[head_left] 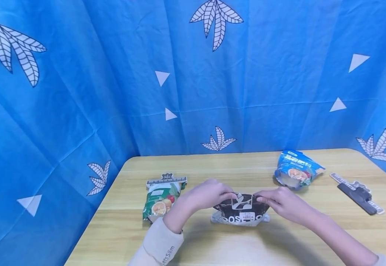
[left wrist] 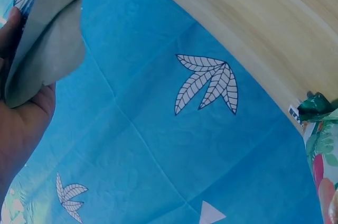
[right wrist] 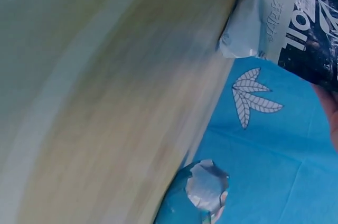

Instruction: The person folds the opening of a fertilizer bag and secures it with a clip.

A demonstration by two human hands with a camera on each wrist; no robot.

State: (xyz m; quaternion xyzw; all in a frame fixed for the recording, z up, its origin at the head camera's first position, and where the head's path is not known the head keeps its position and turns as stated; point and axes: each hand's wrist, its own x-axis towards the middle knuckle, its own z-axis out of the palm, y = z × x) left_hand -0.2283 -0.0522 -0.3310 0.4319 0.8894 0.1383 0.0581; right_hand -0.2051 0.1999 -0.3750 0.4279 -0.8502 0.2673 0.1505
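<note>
A black and white plastic bag [head_left: 246, 214] with a barcode label stands upright at the middle of the table. My left hand [head_left: 209, 194] pinches its top edge at the left corner, while the right hand [head_left: 281, 203] pinches the right corner. The left wrist view shows the pale grey back of the bag [left wrist: 55, 44] between the thumb and fingers of the left hand [left wrist: 26, 129]. In the right wrist view, the bag's lettered front [right wrist: 301, 23] is visible, and only part of the right hand [right wrist: 330, 113] shows below it.
Left of the bag lies a green fruit-print bag [head_left: 156, 203], with a piano-key clip [head_left: 166, 181] across its top. A blue bag [head_left: 294, 170] stands at the back right. Farther right, a black clip [head_left: 356, 194] with a piano-key strip lies on the wooden table [head_left: 329, 229].
</note>
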